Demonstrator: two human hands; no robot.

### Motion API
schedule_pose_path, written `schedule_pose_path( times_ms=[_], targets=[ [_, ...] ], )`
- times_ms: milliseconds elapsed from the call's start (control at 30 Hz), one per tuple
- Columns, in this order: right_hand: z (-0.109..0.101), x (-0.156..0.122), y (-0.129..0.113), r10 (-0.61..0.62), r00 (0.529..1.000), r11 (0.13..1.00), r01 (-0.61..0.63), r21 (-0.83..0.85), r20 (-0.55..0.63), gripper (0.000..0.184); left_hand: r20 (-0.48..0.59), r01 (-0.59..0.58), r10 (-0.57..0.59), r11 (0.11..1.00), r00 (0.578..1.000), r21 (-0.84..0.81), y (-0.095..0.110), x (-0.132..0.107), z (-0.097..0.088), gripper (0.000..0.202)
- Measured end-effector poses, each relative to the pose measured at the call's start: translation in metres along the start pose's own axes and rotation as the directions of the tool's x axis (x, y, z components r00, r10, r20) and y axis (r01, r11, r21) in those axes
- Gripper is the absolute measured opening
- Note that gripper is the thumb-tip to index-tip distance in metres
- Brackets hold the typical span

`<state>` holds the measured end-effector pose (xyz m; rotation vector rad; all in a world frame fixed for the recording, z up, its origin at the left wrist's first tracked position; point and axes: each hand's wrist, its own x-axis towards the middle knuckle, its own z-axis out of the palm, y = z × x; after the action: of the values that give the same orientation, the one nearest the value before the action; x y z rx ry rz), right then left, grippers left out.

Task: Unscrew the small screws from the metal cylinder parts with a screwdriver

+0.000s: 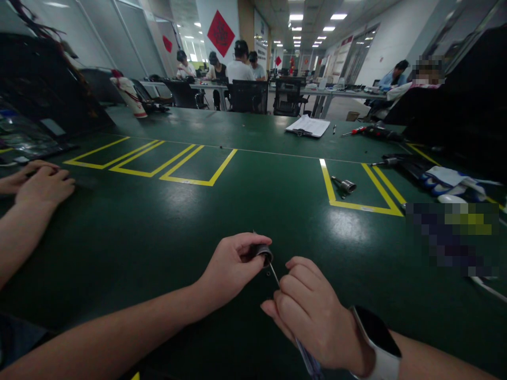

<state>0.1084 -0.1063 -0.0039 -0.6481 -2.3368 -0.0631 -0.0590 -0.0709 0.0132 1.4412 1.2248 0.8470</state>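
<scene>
My left hand [233, 266] is closed around a dark, hollow round metal part [264, 252], with thumb and fingers on its rim. My right hand [311, 311] grips a screwdriver with a thin metal shaft [274, 275]; its translucent purplish handle [308, 359] sticks out below the palm. The shaft's tip reaches the opening of the metal part; whether it touches anything inside is hidden. A tiny dark piece [268, 274] shows just below the part, too small to name. A watch [376, 332] is on my right wrist.
Another metal part [344, 184] lies inside a yellow tape outline [366, 209]. Behind it are a clipboard with papers [308, 126] and power tools [376, 132]. Gloves [455, 182] lie at right. A co-worker's hands [43, 182] rest at the left edge. People sit at far desks.
</scene>
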Motion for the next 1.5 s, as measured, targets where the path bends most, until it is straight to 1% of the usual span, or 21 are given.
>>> schedule_pose_path(
  times_ms=[100,200,300,467,533,700,900,1067,1133,1200,1233,1267,1300,1333,1367,1400,1433,1467,1500],
  targets=[
    [0.001,0.000,-0.001,0.025,1.000,1.000,-0.025,-0.009,0.001,0.025,0.010,-0.010,0.010,1.000,1.000,0.000,0.001,-0.001,0.001,0.029],
    [0.000,0.001,0.000,0.050,0.999,0.999,-0.050,-0.011,-0.004,0.027,0.024,0.005,-0.005,1.000,1.000,0.001,0.001,-0.002,0.002,0.029],
    [-0.002,0.003,0.000,0.047,0.999,0.999,-0.047,0.002,-0.022,0.028,0.021,0.017,-0.017,1.000,1.000,-0.001,0.000,-0.001,0.001,0.029],
    [-0.003,0.004,0.000,0.055,0.998,0.998,-0.054,0.030,-0.034,0.028,0.015,0.006,-0.005,1.000,1.000,-0.015,-0.003,0.001,-0.001,0.030],
    [-0.002,0.003,0.000,0.066,0.997,0.997,-0.065,0.036,-0.047,0.028,0.004,0.008,-0.008,1.000,1.000,-0.014,-0.003,0.001,-0.001,0.030],
    [-0.001,0.003,0.000,0.052,0.994,0.997,-0.047,0.056,-0.092,0.026,-0.017,0.003,-0.003,1.000,1.000,-0.019,-0.002,0.000,0.002,0.031],
    [0.000,0.002,0.000,0.067,0.997,0.997,-0.064,0.047,-0.049,0.028,-0.018,-0.003,0.003,0.999,1.000,-0.033,-0.004,0.000,0.002,0.030],
    [-0.001,0.002,-0.001,0.081,0.996,0.995,-0.079,0.058,-0.036,0.025,-0.012,0.004,-0.004,0.998,1.000,-0.060,-0.005,0.000,0.001,0.028],
    [-0.003,0.003,-0.001,0.099,0.993,0.990,-0.092,0.107,-0.063,0.023,0.006,0.015,-0.014,0.998,1.000,-0.069,-0.006,0.001,0.000,0.027],
    [-0.007,0.004,0.000,0.154,0.981,0.964,-0.123,0.235,-0.117,0.021,0.013,0.023,-0.022,0.997,1.000,-0.076,-0.008,0.003,-0.001,0.026],
    [-0.008,0.004,0.001,0.212,0.968,0.933,-0.159,0.322,-0.136,0.022,0.013,0.025,-0.024,0.997,1.000,-0.078,-0.008,0.003,-0.002,0.026],
    [-0.009,0.005,0.003,0.299,0.945,0.883,-0.221,0.413,-0.133,0.024,0.012,0.026,-0.025,0.996,1.000,-0.082,-0.008,0.004,-0.002,0.026],
    [-0.010,0.004,0.006,0.407,0.908,0.810,-0.309,0.499,-0.097,0.027,0.012,0.027,-0.026,0.996,1.000,-0.089,-0.008,0.005,-0.003,0.025],
    [-0.009,0.004,0.008,0.524,0.851,0.709,-0.418,0.567,-0.028,0.032,0.010,0.029,-0.028,0.994,1.000,-0.102,-0.006,0.005,-0.004,0.025],
    [-0.008,0.004,0.011,0.628,0.776,0.590,-0.527,0.611,0.063,0.036,0.011,0.032,-0.031,0.992,0.999,-0.119,-0.005,0.006,-0.005,0.026],
    [-0.006,0.003,0.015,0.704,0.691,0.465,-0.622,0.630,0.163,0.039,0.013,0.038,-0.037,0.989,0.999,-0.140,-0.003,0.006,-0.005,0.028],
    [-0.004,0.002,0.017,0.740,0.626,0.364,-0.681,0.635,0.247,0.041,0.016,0.045,-0.043,0.986,0.999,-0.159,-0.001,0.005,-0.006,0.031],
    [-0.001,0.001,0.020,0.759,0.576,0.291,-0.718,0.632,0.305,0.041,0.021,0.051,-0.048,0.983,0.999,-0.175,0.000,0.005,-0.006,0.034],
    [0.001,0.001,0.022,0.766,0.544,0.246,-0.740,0.626,0.342,0.041,0.025,0.054,-0.051,0.981,0.998,-0.185,0.002,0.005,-0.007,0.037]
  ],
)
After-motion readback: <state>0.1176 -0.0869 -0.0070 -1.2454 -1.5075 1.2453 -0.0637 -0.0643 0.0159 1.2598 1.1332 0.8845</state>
